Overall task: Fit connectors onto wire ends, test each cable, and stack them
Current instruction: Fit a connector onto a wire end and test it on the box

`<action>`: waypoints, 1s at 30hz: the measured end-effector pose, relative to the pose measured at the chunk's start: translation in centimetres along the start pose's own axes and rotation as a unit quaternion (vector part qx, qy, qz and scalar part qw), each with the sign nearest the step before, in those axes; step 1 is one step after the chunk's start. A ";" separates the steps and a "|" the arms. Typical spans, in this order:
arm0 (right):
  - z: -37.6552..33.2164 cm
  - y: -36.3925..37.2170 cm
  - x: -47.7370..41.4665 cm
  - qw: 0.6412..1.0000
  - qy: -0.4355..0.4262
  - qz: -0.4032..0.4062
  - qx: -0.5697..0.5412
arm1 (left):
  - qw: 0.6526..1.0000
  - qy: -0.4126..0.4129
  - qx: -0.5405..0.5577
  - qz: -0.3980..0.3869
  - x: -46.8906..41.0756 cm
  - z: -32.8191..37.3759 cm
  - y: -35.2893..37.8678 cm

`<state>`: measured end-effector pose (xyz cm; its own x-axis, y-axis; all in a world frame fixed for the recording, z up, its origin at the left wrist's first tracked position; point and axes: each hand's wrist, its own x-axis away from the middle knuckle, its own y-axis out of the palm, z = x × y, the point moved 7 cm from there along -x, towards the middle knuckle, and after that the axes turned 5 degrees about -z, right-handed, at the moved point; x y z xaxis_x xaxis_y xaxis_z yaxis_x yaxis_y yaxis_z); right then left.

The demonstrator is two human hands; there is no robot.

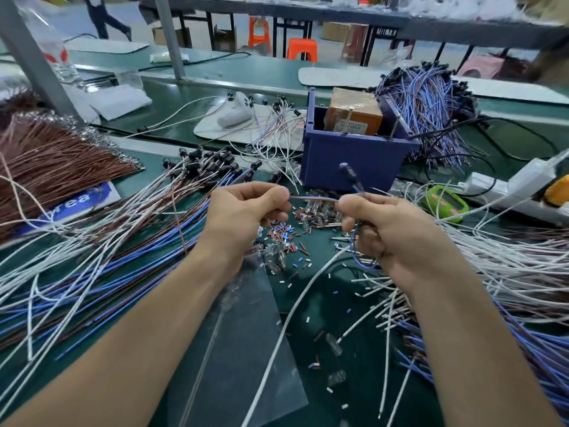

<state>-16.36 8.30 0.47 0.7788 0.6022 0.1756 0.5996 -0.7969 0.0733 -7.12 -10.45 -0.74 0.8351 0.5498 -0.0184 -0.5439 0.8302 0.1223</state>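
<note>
Where the two hands meet above the green table point(338, 318), a thin cable point(314, 199) of blue and brown strands runs taut between them. The left hand point(246, 211) has its fingers curled, thumb and forefinger pinching one end of the cable. The right hand point(391, 238) is likewise curled and pinches the cable just across the gap. From there a blue strand loops down beside the palm, and a black plug point(347, 171) sticks up above the knuckles.

Just below the hands lie clear connectors point(320, 210), glassy and blocky, among scattered short sleeve bits point(278, 234) in red-brown, blue and white. A flat clear plastic sheet point(246, 334) lies under the left forearm. To the left fans a pile of cables point(123, 229), white, blue and brown, their round black ends bunched at the far side. Further left is a brushy bundle of brown wires point(55, 161).

Behind the hands stands a blue plastic box point(357, 152) holding an orange-brown block point(354, 114), with a tangled heap of blue and purple wires point(431, 109) behind it. On the right are loose white wires point(508, 272), a small green gadget point(445, 204) and a white power strip point(508, 192).
</note>
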 end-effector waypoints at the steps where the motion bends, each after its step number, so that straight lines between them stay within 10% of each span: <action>1: 0.1 0.0 0.0 1.000 0.005 -0.005 -0.021 | 1.000 -0.004 -0.007 -0.001 0.1 -0.1 0.2; 30: 1.3 0.2 -0.8 0.996 0.013 0.017 -0.087 | 0.977 -0.080 0.189 0.060 0.2 -1.7 1.5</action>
<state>-16.64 7.76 -0.96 0.7918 0.5752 0.2054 0.5306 -0.8144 0.2352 -7.89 -8.92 -2.27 0.7852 0.5955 0.1699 -0.5953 0.6504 0.4717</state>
